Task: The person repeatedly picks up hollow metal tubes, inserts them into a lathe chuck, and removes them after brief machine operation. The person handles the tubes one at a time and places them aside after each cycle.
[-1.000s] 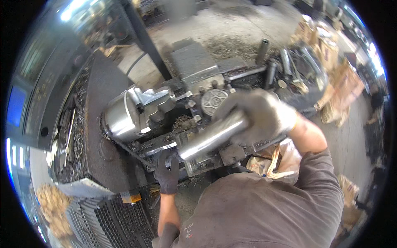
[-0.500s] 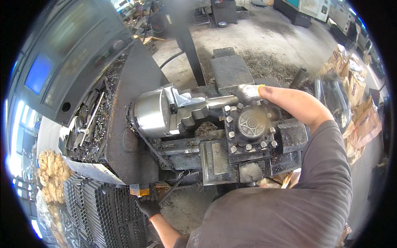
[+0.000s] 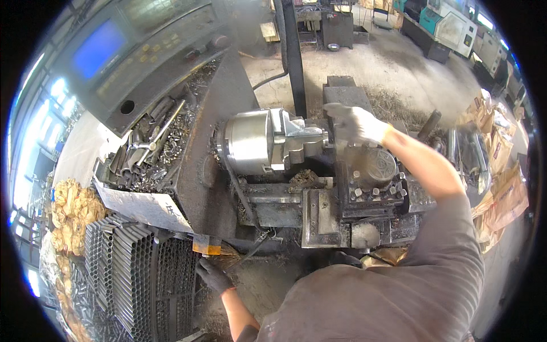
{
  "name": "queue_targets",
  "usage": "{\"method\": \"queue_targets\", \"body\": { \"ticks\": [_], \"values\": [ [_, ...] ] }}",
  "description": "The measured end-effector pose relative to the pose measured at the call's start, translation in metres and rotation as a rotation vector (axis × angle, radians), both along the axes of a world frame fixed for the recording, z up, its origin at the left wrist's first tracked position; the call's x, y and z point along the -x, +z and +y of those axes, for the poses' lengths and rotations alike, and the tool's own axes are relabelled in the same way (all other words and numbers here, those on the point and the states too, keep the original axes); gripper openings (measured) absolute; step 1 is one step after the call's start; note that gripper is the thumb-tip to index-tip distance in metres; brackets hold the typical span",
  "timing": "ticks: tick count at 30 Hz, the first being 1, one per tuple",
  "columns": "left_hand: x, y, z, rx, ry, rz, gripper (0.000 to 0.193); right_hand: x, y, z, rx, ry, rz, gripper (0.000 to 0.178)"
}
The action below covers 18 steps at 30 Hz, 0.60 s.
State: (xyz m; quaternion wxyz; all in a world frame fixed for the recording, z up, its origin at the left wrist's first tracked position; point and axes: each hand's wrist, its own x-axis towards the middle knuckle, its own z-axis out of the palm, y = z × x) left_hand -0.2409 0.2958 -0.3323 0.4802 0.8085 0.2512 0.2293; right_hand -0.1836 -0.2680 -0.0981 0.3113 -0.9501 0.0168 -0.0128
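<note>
Blur hides whether the white-gloved right hand (image 3: 360, 123) grips anything. Beside it, the metal workpiece (image 3: 326, 138) protrudes less from the lathe chuck (image 3: 249, 142) than half a second ago, so sits deeper. The left hand (image 3: 215, 277), fingers extended, holds nothing.

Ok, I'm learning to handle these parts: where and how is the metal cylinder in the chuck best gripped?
Take the metal cylinder by its short exposed end, probably from the right, because only that end sticks out of the chuck.
</note>
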Motion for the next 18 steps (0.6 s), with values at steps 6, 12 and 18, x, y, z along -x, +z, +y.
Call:
{"method": "queue_targets", "body": {
  "ticks": [6,12,18],
  "values": [
    [-0.050,0.129,-0.090,-0.620,-0.315,-0.659,0.051,0.159,0.018,0.025,-0.200,-0.005,-0.474,0.036],
    [-0.212,0.286,-0.231,-0.991,-0.427,-0.439,0.069,0.214,-0.013,0.034,-0.483,0.033,-0.302,0.036],
    [-0.291,0.340,-0.292,-1.088,-0.428,0.044,0.084,0.237,-0.039,0.021,-0.603,0.047,-0.040,0.034]
  ]
}}
